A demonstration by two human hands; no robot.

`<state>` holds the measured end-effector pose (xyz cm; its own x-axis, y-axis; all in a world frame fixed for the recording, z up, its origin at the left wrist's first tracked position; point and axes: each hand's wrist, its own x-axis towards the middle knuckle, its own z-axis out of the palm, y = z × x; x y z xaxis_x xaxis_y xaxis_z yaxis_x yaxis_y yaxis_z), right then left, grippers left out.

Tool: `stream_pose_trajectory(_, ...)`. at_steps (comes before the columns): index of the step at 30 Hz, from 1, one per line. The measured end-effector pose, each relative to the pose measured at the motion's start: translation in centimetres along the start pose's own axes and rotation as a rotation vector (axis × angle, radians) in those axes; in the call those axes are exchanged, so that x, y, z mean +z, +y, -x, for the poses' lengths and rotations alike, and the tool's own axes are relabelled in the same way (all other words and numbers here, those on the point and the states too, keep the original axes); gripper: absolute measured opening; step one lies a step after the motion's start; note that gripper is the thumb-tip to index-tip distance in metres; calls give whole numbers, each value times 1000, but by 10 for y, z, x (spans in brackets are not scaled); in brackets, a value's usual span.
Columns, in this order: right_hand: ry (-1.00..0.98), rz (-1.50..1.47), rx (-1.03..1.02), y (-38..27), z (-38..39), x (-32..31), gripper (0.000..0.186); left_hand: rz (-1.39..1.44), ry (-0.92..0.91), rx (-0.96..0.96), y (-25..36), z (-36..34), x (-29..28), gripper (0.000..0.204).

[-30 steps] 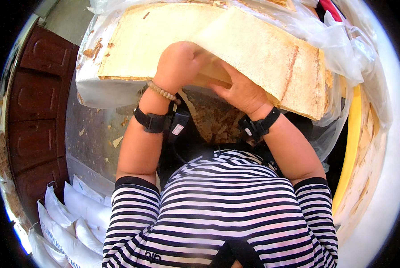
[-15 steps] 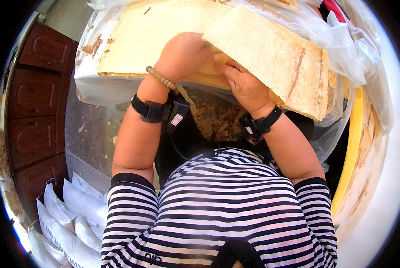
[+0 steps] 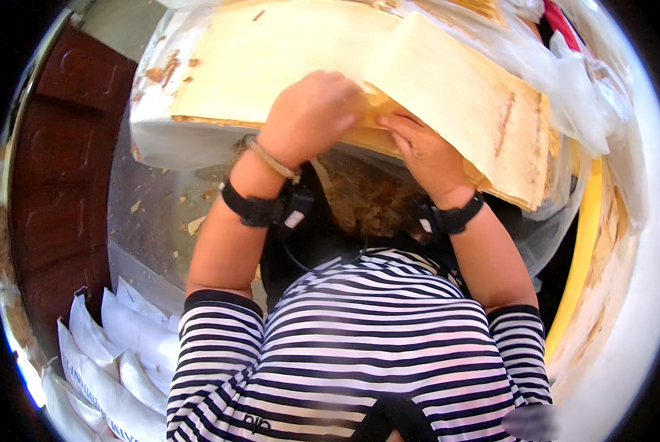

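A wide stack of pale yellow, veneer-like sheets (image 3: 234, 66) lies at the top. Its right-hand sheets (image 3: 462, 96) are folded back at an angle, with ragged edges and a reddish streak. My left hand (image 3: 308, 114), blurred, has its fingers curled over the stack beside the fold; what they grip is hidden. Lower right of it, my right hand (image 3: 425, 155) is closed on the sheets at the underside of the fold, thumb and fingers at their edge.
Crumpled clear plastic (image 3: 588, 103) surrounds the stack. Dark wooden panels (image 3: 64, 184) stand left, above white sacks (image 3: 116, 346). Scraps litter the grey floor (image 3: 145, 206). A curved yellow edge (image 3: 580, 250) runs down the right, beside pale wood scraps.
Both hands have shifted slightly right, the right one also a little downward. My left hand rose, then dropped back. The folded sheets appear slightly further right and lower.
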<state>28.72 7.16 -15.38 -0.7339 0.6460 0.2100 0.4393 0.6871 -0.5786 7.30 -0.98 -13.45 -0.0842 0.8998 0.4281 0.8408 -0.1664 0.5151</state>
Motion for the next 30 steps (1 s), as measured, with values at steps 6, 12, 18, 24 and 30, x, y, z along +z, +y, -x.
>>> stream_pose_trajectory(6, -79, 88, -103, -66, 4, -31, 25, -91, 228, 95, 3, 27, 9, 18)
stream_pose_trajectory(12, 112, 582, -466, -104, -20, -35, 33, -123, 387, 68, 19, 63, -4, 16)
stream_pose_trajectory(18, 100, 714, -594, -112, -46, -37, 33, -170, 357, -146, -12, 100, -21, 20)
stream_pose_trajectory(24, -6, 783, -607, -113, -54, -31, 14, -41, 283, -3, 5, 88, -10, 26)
stream_pose_trajectory(30, -56, 714, -552, -102, -63, -45, 9, -114, 222, 45, 23, 70, 19, 33)
